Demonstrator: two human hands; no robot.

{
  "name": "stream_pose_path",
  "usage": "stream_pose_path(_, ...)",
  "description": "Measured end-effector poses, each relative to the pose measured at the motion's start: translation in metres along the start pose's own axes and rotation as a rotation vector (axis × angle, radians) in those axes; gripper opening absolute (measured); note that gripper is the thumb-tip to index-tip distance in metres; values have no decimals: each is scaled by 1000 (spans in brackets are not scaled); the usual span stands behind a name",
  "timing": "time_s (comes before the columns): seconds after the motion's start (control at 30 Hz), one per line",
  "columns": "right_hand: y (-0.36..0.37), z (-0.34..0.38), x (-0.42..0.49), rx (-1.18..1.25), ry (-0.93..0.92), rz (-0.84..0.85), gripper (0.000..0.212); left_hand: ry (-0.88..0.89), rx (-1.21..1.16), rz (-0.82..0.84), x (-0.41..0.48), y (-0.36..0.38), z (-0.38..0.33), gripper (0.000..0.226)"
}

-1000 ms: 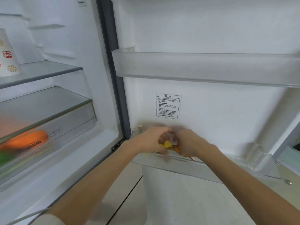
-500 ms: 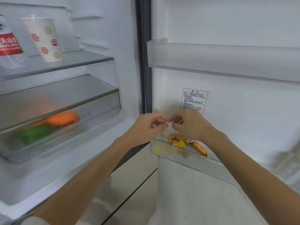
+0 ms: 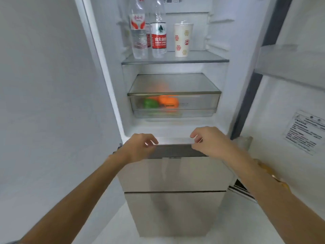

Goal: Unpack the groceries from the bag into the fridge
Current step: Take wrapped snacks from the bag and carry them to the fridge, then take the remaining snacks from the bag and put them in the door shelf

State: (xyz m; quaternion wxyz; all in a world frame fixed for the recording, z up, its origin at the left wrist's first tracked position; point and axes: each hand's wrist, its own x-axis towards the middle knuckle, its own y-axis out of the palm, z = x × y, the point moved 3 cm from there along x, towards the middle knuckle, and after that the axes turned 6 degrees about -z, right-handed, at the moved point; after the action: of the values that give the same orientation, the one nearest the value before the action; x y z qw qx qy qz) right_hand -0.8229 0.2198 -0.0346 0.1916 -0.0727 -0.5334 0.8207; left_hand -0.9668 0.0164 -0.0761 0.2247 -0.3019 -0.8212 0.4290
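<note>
Bottles stand upright, necks up, on fridge shelf.

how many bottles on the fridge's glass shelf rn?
2. The bottle with the pink label stands at the left of the shelf; the bottle with the red label is just right of it, beside the paper cup. A third may hide behind them.

Lower drawer fronts brushed metal, satin; crisper drawer clear plastic; cup matt paper.

Left hand and right hand drawn away from snack packets, now apart, empty
</note>
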Motion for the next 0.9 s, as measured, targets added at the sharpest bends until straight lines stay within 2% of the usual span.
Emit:
stream_pose_path(0.13, 45, 49, -7, -23, -163, 198, 40, -249, 92, -94, -95, -29, 45, 19)
stream_pose_path(0.3, 96, 154, -38, 42, -441, 321, 39, -546, 142, -179, -227, -69, 83, 19)
stream_pose_path(0.47, 145, 262, -96, 77, -685, 445, 36, -822, 205, -343, -375, -106, 96, 18)
stream_pose_path(0.67, 187, 385, -228, 66, -1011, 584, 37, -1177, 259, -461, -574, -125, 82, 21)
stream_pose_path(0.9, 217, 481, -445, 59, -1356, 713, 41, -1527, 219, -505, -817, -110, 22, 27)
